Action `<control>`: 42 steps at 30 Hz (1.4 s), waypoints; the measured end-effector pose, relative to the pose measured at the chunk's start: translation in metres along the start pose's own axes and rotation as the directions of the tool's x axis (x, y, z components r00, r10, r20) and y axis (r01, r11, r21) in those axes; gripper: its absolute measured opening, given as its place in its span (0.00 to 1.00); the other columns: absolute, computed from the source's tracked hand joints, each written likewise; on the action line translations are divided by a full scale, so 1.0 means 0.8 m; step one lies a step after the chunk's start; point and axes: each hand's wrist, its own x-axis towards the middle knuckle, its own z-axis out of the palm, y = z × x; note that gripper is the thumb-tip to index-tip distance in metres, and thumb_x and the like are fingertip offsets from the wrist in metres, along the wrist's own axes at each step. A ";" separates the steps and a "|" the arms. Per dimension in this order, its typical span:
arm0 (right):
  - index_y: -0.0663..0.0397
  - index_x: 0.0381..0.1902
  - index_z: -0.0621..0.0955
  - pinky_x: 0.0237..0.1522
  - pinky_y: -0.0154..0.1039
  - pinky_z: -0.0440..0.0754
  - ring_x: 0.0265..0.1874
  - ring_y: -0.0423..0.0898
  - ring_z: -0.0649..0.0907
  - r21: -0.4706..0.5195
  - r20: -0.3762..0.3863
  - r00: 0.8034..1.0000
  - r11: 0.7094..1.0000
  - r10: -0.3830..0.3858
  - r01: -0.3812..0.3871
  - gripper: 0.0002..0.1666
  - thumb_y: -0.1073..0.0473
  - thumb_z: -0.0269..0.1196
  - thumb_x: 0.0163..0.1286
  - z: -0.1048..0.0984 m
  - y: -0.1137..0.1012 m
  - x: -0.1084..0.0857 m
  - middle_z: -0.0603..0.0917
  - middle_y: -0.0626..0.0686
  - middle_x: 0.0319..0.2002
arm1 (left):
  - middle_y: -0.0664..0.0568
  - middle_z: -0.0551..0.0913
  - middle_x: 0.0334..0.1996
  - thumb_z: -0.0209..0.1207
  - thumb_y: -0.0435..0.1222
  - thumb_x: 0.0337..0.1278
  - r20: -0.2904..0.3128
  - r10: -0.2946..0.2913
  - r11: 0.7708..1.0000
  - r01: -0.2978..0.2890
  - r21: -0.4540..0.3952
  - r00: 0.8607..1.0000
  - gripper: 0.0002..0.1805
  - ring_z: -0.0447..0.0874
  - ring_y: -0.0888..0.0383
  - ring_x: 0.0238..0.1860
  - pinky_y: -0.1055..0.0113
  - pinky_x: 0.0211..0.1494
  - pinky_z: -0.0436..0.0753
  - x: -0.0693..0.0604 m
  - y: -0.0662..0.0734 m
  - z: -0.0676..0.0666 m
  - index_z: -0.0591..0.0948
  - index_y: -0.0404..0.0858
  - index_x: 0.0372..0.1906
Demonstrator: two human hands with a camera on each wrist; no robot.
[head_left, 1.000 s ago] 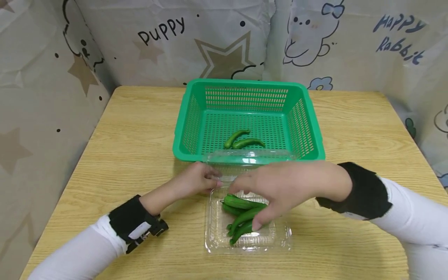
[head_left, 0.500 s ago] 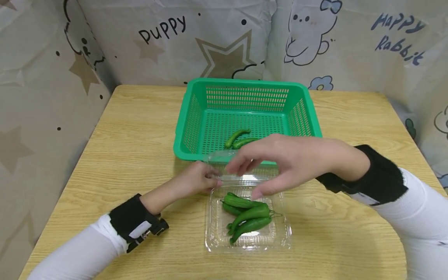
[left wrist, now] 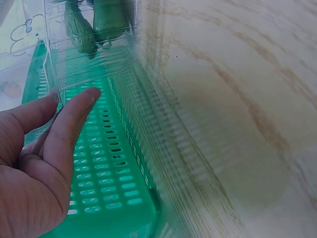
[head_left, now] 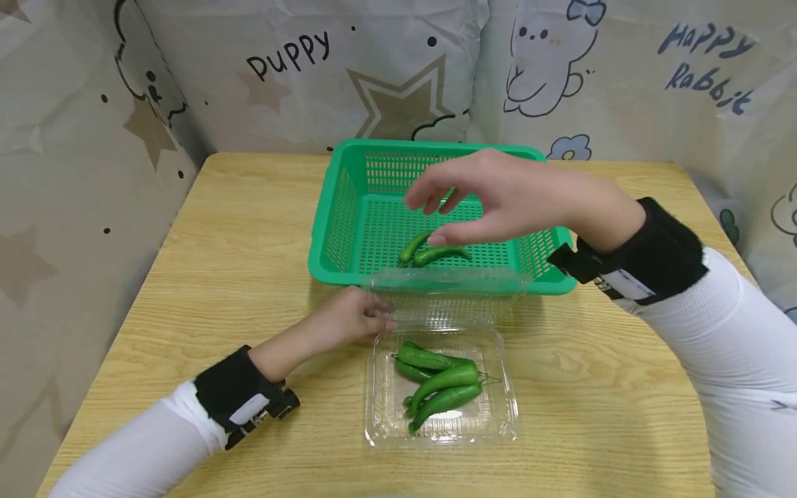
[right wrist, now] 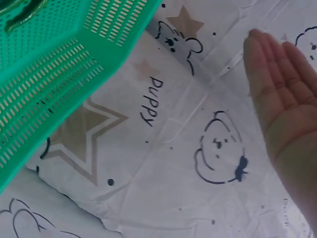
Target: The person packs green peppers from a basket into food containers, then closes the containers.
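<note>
A clear plastic clamshell box (head_left: 382, 427) lies unfolded on the table, its lid (head_left: 445, 301) raised against the front of a green basket (head_left: 320, 249). Several green peppers (head_left: 447, 400) lie in its base. My left hand (head_left: 351, 315) pinches the box's edge at the left of the fold; the left wrist view shows thumb and fingers at that plastic edge. Over the basket hovers my right hand (head_left: 492, 197), fingers spread and slightly bent, holding nothing. Below it, two green peppers (head_left: 445, 255) rest on the basket floor. In the right wrist view, the right hand (right wrist: 287, 99) has nothing in it.
The wooden table (head_left: 243, 228) extends on both sides of the basket and box. A printed cloth backdrop (head_left: 398, 69) rises behind and at the sides, close to the basket's back.
My right hand has risen from the peppers in the box and moved away from me, over the basket, with nothing in it. The left hand has stayed at the box's edge.
</note>
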 end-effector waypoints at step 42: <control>0.57 0.63 0.71 0.57 0.47 0.76 0.59 0.57 0.74 -0.206 0.359 0.799 0.876 0.482 -0.436 0.31 0.61 0.65 0.62 0.067 0.147 0.070 0.72 0.57 0.62 | 0.48 0.86 0.29 0.62 0.35 0.57 -0.017 0.015 1.000 -0.015 -0.006 1.000 0.18 0.75 0.66 0.21 0.72 0.25 0.78 0.003 -0.002 0.001 0.80 0.26 0.48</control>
